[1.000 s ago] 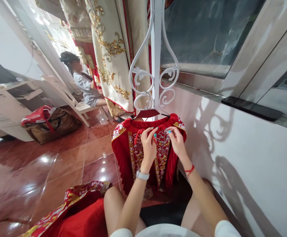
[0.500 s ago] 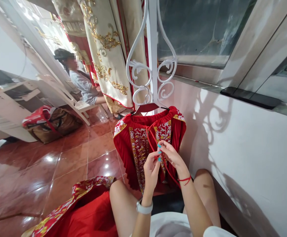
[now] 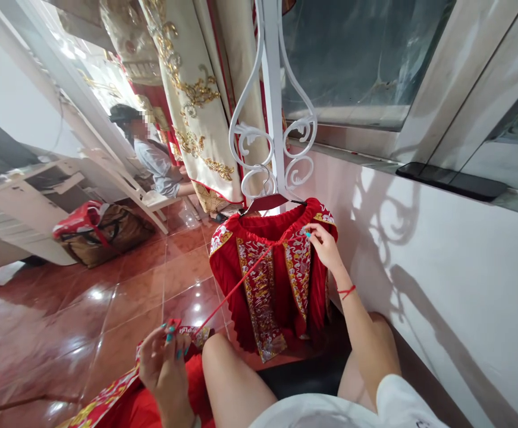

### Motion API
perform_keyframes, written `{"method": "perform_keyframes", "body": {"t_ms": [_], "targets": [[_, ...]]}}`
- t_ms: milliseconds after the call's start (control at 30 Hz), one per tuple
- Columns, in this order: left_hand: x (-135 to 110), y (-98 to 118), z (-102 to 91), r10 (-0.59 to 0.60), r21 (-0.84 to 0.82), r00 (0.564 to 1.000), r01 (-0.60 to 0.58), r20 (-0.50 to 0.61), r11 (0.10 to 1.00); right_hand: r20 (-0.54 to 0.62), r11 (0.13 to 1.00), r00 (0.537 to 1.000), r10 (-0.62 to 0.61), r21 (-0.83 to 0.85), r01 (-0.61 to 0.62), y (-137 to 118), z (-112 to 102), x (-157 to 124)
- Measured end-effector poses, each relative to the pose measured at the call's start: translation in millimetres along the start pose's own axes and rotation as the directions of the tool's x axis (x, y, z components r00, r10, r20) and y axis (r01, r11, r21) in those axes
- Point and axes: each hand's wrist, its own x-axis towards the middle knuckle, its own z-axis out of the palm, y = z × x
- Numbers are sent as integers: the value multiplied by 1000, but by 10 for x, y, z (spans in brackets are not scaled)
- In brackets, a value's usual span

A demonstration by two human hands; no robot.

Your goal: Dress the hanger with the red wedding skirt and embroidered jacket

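Fingers of the left hand (image 3: 166, 355) pinch a red cord (image 3: 236, 286), drawn taut from the waistband of the red embroidered skirt (image 3: 267, 267); the right hand (image 3: 325, 245) grips that waistband, steadying it on its hanger (image 3: 268, 203).

A pleated red skirt (image 3: 273, 279) bears panels of gold and white embroidery. A thin red cord (image 3: 236, 286) runs from it. The fingers (image 3: 169, 333) show teal nails. Behind hang a cream curtain with gold scrollwork (image 3: 196, 101) and a white scrolled metal stand (image 3: 271, 119), above glossy reddish-brown floor tiles (image 3: 120, 291).
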Motion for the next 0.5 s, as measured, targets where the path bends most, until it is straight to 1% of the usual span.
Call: {"method": "perform_keyframes", "body": {"t_ms": [67, 100, 167, 233, 267, 300, 333, 367, 400, 433, 467, 500], "targets": [[43, 20, -36, 54, 7, 995, -53, -88, 999, -21, 995, 998, -58, -83, 56, -46, -41, 234], [78, -6, -39, 77, 8, 988, -77, -132, 997, -38, 990, 996, -80, -117, 75, -53, -54, 323], [175, -130, -25, 79, -11, 980, -82, -185, 997, -86, 982, 991, -102, -165, 87, -27, -54, 421], [270, -343, 7, 17, -20, 983, -20, -181, 1000, -136, 980, 987, -90, -188, 64, 50, -27, 403], [300, -472, 28, -36, 4, 989, 37, -141, 999, -153, 981, 985, -77, -190, 48, 99, -10, 360], [314, -606, 55, -100, 53, 992, 104, -75, 993, -153, 981, 986, -64, -188, 35, 150, 5, 303], [309, -738, 89, -177, 129, 984, 173, 21, 976, -133, 983, 990, -52, -184, 27, 196, 15, 242], [288, -858, 133, -259, 228, 957, 224, 134, 947, -92, 983, 995, -42, -180, 25, 233, 17, 183], [255, -959, 190, -333, 337, 911, 243, 243, 910, -37, 984, 999, -35, -176, 28, 260, 11, 133], [213, -1032, 264, -389, 442, 861, 225, 327, 869, 20, 985, 999, -27, -171, 30, 275, -1, 94], [169, -1072, 361, -417, 529, 826, 176, 379, 830, 74, 986, 997, -19, -164, 31, 278, -16, 68], [129, -1076, 483, -410, 591, 813, 103, 413, 800, 120, 988, 993, -10, -152, 28, 272, -31, 53]]}}
